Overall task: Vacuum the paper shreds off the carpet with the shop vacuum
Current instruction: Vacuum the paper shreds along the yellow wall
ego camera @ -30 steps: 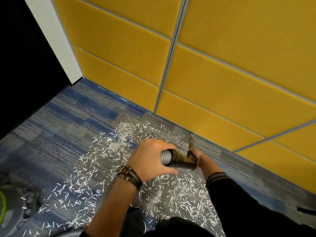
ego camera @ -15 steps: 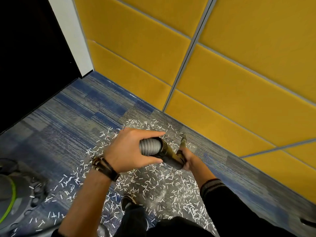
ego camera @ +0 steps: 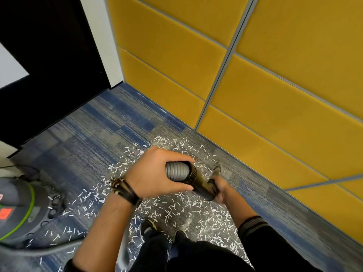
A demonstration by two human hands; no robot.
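Grey ribbed plastic fills my left hand [ego camera: 157, 173]: fingers curled over the top of the hose [ego camera: 177, 171], thumb along its near side, right where it plugs into the dark wand [ego camera: 202, 184] at the middle of the frame. My right hand [ego camera: 220, 188] is wrapped round the wand lower down, just right of centre. It is blurred, so I cannot tell how each finger lies. The nozzle [ego camera: 217, 166] points away from me toward the foot of the yellow wall [ego camera: 275, 95]. Its tip is low over the carpet [ego camera: 98, 138], but I cannot tell whether it touches.

I judge the hose light and bendy, with ribs that give a sure hold. It will flex and tug back toward the vacuum [ego camera: 17, 209] at the lower left edge. The stiff places are the ones to hold: the joint, to take that pull, and the rigid wand, to steer the tip.

White shreds [ego camera: 176, 209] lie scattered from the centre down to the bottom, thickest around my shoes [ego camera: 147, 226]. They look featherlight. I expect them to lift easily under suction, to skitter if I brush them, and perhaps to cling to the pile where I have stepped.
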